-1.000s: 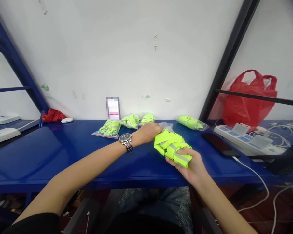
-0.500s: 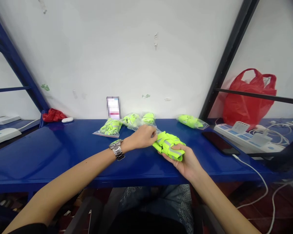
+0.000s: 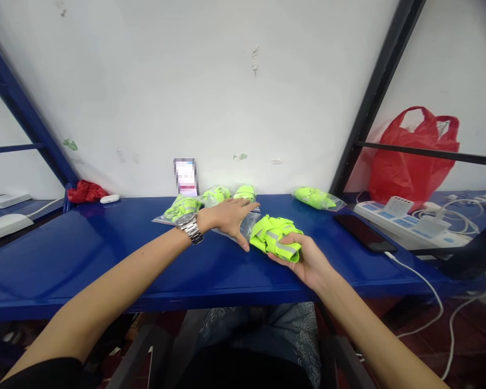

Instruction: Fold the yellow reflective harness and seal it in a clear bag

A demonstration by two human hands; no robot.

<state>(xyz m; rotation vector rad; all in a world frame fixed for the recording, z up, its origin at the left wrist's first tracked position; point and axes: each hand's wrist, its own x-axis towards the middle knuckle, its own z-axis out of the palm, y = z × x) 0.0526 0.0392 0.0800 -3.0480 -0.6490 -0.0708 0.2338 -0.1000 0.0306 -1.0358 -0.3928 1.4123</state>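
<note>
Head view: a folded neon-yellow vest [image 3: 276, 241] with grey reflective strips sits in the right hand [image 3: 303, 259], whose fingers curl around its near end, just above the glossy blue shelf [image 3: 105, 254]. Beside it, the left hand [image 3: 227, 216], fingers spread, presses flat on an empty clear bag [image 3: 243, 227]. Behind lie four bagged vests [image 3: 182, 208] along the white wall. A card [image 3: 185, 176] there is blurred, unreadable. A black phone [image 3: 364, 233], a power strip [image 3: 413, 224] and a red plastic bag [image 3: 409, 162] lie to the right.
</note>
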